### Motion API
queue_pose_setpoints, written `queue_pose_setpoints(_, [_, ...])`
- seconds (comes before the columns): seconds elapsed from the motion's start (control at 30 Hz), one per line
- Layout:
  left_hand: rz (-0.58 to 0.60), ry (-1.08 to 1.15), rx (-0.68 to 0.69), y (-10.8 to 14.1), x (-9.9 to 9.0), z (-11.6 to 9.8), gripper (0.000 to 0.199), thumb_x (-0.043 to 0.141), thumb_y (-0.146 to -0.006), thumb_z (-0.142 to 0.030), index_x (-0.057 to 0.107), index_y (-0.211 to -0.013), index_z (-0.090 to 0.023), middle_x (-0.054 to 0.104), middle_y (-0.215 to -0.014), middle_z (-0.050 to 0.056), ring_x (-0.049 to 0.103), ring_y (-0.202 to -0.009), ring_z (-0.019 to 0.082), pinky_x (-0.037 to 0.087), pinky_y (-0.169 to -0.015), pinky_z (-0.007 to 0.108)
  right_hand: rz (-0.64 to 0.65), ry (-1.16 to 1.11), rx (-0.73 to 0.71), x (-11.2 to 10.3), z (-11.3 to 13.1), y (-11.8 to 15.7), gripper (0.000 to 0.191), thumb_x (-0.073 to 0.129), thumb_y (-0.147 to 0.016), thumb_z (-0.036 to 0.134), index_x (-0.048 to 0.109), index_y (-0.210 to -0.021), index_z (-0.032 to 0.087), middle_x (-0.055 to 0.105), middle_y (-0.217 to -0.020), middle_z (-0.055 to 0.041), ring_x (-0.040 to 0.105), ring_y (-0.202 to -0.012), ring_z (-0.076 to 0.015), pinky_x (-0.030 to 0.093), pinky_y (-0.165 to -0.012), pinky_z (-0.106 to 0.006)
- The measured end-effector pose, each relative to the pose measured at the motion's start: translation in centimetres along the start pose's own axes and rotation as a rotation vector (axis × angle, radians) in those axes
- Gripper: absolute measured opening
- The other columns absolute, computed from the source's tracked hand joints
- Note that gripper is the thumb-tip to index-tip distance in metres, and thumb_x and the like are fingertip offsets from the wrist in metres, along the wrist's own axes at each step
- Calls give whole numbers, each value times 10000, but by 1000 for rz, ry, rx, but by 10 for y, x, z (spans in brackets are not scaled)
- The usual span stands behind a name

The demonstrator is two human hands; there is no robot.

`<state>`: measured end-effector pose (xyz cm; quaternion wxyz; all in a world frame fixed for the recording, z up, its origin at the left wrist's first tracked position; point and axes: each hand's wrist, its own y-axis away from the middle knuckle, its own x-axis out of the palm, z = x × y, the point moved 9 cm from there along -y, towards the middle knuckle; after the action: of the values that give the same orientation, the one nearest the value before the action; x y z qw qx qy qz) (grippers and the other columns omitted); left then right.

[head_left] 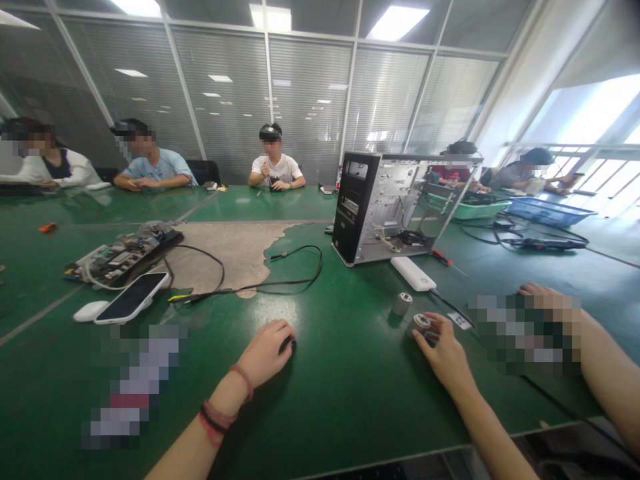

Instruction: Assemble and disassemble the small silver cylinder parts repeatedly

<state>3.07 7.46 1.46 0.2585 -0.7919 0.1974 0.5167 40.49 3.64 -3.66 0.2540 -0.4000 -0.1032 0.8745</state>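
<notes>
Right hand (443, 353) curled onto small metal cylinder (421, 324), left hand (267, 353) closed, contents unclear; a knock could roll the cylinder across the desk (340, 400).

The tabletop (350, 380) is showing green laminate with a worn beige patch. The computer case (356, 207) is presenting a black front and silver sides. The cylindrical part (421, 323) is showing grey, and the wrist cords (215, 417) are showing red and black.

Head view faces forward, down; left hand (267, 353) and right hand (440, 353) close below.
</notes>
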Motion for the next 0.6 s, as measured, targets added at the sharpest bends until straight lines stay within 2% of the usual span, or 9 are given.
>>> queue_pose_setpoints(0.3, [0, 4, -2, -1, 1, 1, 164, 454, -810, -125, 588, -875, -194, 587, -911, 49, 549, -878, 202, 436, -832, 341, 7, 38, -28, 2, 12, 2, 523, 489, -817, 487, 365, -1234, 197, 628, -1074, -129, 656, -850, -245, 521, -786, -403])
queue_pose_setpoints(0.5, [3, 1, -2, 0, 1, 0, 164, 457, -809, -126, 593, -873, -190, 588, -912, 53, 546, -873, 202, 436, -830, 340, 55, 10, -130, 11, 40, 2, 449, 474, -838, 454, 391, -1206, 208, 625, -1088, -116, 647, -860, -235, 510, -792, -388])
queue_pose_setpoints(0.6, [-13, 17, 2, 0, 0, 0, 160, 459, -802, -118, 589, -862, -189, 587, -911, 52, 545, -869, 199, 440, -820, 332, 86, -38, -197, 17, 65, 0, 411, 493, -837, 426, 414, -1180, 214, 618, -1082, -111, 630, -878, -237, 494, -812, -400])
